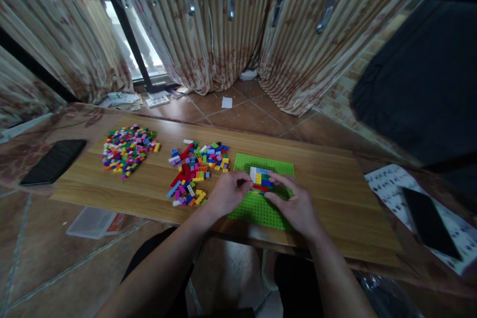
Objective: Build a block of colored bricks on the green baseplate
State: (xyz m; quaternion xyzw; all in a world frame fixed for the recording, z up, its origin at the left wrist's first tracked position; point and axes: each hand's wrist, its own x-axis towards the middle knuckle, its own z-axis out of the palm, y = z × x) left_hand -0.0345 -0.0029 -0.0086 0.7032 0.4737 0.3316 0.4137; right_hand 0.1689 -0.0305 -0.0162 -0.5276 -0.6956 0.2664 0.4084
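A green baseplate (261, 208) lies on the wooden board (335, 194) in front of me. A small stack of coloured bricks (261, 177) in white, yellow, blue and red stands on the plate. My left hand (227, 194) is curled against the stack's left side, fingers pinching it. My right hand (294, 203) grips the stack from the right with thumb and fingers closed on it. A pile of larger mixed bricks (196, 171) lies just left of my left hand.
A heap of small mixed bricks (126, 150) sits further left on the board. A dark phone (54, 161) lies at the far left, another phone (428, 221) on printed paper (387, 189) at the right. A clear plastic box (91, 222) is on the tiled floor.
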